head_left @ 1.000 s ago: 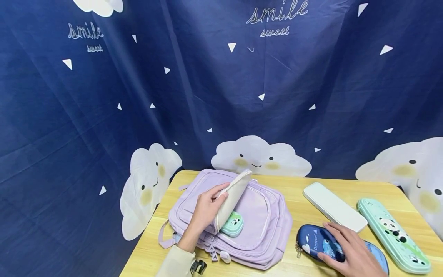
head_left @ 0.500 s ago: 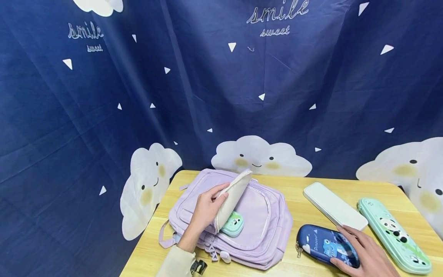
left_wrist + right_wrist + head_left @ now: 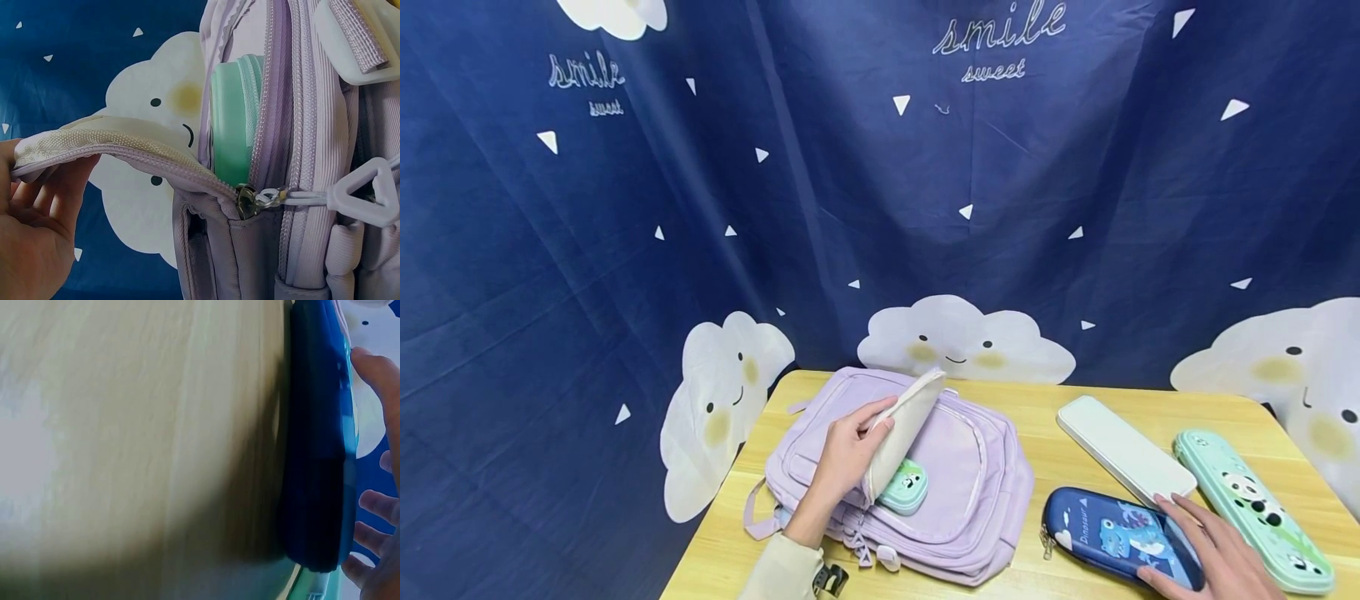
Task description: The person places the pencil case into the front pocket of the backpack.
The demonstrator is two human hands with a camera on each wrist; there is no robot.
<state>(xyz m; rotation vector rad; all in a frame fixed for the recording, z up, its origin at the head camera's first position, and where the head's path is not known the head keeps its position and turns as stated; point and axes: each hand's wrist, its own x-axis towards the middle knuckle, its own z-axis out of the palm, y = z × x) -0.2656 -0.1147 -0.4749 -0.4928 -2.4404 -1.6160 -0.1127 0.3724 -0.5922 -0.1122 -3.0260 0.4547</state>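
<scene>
A lilac backpack (image 3: 962,467) lies on the table with its front pocket unzipped. My left hand (image 3: 846,450) pinches the edge of the pocket's cream-lined flap (image 3: 906,425), holding it raised. Inside the pocket sits a mint-green case (image 3: 232,125) with a panda print, partly hidden by the flap. On the right, a dark blue dinosaur pencil case (image 3: 1108,533) lies flat, its zip pull toward the backpack. Over its right end is my right hand (image 3: 1221,554), the fingers spread and loosely bent. In the right wrist view the thumb reaches the upper face of the pencil case (image 3: 319,437).
Behind the blue case lies a white oblong case (image 3: 1123,446). A long mint panda pencil case (image 3: 1255,508) stands along the right side of the wooden table (image 3: 1037,417). A navy curtain (image 3: 850,208) with clouds hangs behind the table.
My right hand has slid rightward along the blue pencil case, uncovering more of its dinosaur picture. The left hand and the flap have stayed in place.
</scene>
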